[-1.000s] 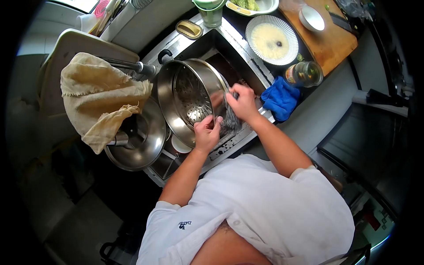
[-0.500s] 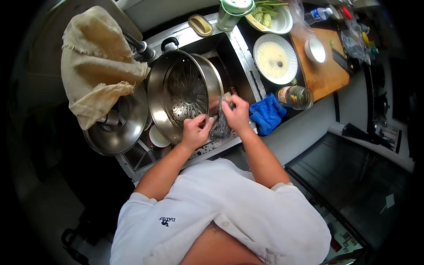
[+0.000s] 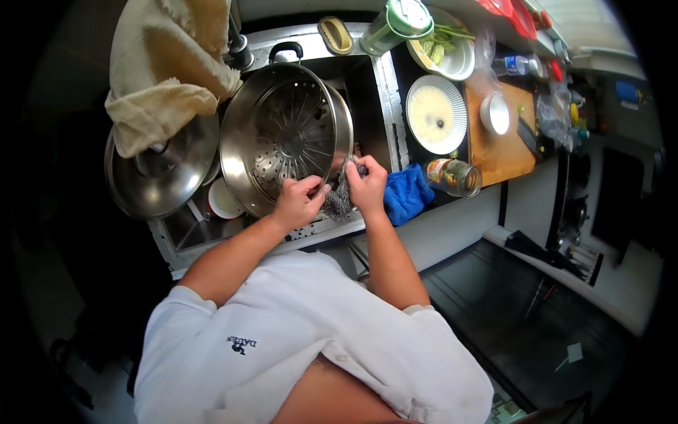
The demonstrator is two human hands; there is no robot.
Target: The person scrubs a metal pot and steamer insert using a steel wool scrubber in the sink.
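A metal steamer pot (image 3: 244,155) with a perforated bottom stands tilted on its side over the sink (image 3: 376,120), its inside facing left. My left hand (image 3: 299,203) is closed on the pot's near rim, thumb and fingers pinching the edge. Against the pot's outer right side, my right hand (image 3: 366,185) is closed on a grey steel wool scourer (image 3: 339,202). Part of the scourer is hidden behind the fingers. A black handle (image 3: 286,49) sticks up at the pot's far side.
Left of the pot are a metal lid (image 3: 159,180), a beige cloth (image 3: 162,63) and a white bowl (image 3: 224,200). To the right lie a blue cloth (image 3: 407,196), a glass jar (image 3: 455,177), a ribbed plate (image 3: 436,113) of pale liquid and a cutting board (image 3: 503,152).
The camera view has shifted, so the counter appears further left. My right hand, blurred before, now sits lower on the pot's outer side with the scourer. My left hand keeps its rim grip.
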